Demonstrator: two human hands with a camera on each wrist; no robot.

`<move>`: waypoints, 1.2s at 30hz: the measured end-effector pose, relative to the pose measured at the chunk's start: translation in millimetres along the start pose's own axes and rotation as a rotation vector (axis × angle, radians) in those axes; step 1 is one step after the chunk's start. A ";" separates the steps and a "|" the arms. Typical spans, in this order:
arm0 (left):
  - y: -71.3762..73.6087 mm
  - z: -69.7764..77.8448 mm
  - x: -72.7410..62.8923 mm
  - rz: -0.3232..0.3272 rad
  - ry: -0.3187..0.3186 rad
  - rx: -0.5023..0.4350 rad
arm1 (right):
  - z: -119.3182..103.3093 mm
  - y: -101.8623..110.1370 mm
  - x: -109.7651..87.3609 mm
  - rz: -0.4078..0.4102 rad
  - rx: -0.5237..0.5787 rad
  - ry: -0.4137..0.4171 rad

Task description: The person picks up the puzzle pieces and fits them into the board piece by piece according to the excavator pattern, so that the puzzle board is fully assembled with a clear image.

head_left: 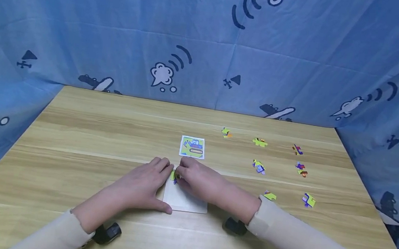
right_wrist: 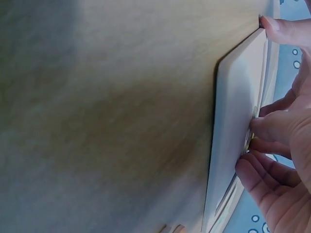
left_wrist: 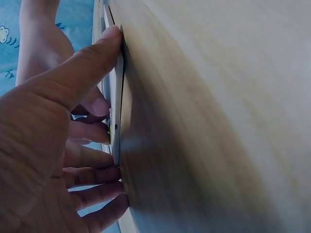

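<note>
A pale, square puzzle tray (head_left: 187, 202) lies on the wooden table in front of the person. Along its left side rests the left hand (head_left: 147, 184), thumb stretched to the near corner and fingertips at the far left corner. In the left wrist view, that thumb (left_wrist: 82, 73) lies along the tray edge. The right hand (head_left: 197, 179) pinches a small puzzle piece (head_left: 175, 181) at the tray's far left part, mostly hidden by the fingers. Next to it shows a yellow-green piece (head_left: 172, 175) in the corner. In the right wrist view, the right fingertips touch the tray (right_wrist: 238, 97).
Just beyond the tray lies a picture card (head_left: 192, 147) of a blue excavator. Several loose puzzle pieces are scattered to the right, among them a green one (head_left: 259, 142), a purple-and-red one (head_left: 301, 169) and a yellow one (head_left: 309, 200). A blue patterned curtain (head_left: 201, 39) hangs behind the table.
</note>
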State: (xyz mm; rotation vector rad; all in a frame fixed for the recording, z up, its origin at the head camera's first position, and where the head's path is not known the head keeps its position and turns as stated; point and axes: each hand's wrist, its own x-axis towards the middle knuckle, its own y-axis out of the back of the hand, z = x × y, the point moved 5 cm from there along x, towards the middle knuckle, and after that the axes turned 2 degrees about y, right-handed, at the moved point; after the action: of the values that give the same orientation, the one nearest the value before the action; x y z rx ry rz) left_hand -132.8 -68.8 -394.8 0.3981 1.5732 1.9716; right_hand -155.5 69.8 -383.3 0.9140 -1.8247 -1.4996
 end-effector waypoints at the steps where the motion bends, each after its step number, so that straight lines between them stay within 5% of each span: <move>1: 0.3 -0.1 0.0 0.001 0.001 -0.001 | -0.2 0.6 -0.5 -0.001 -0.002 0.003; 10: 2.4 1.2 1.9 0.002 0.002 0.001 | 7.0 11.1 -13.2 -0.060 0.113 -0.068; 17: 4.2 1.3 2.0 0.004 0.020 -0.013 | 27.2 28.2 -35.9 0.029 0.107 -0.159; 25: 2.1 0.9 -1.3 0.013 0.014 0.005 | 71.7 34.0 -81.1 0.139 -0.046 -0.444; 30: 0.5 2.1 -0.9 0.010 0.001 0.009 | 100.8 31.7 -116.5 0.105 -0.107 -0.658; 36: 0.2 2.3 0.1 0.023 0.006 0.016 | 121.7 32.0 -135.0 0.065 -0.032 -0.720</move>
State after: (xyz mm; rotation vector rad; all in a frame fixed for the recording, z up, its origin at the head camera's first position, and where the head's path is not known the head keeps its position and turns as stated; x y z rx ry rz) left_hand -131.7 -67.0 -393.9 0.4190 1.5952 1.9806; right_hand -178.6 252.9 -377.2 0.2918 -2.2701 -1.9680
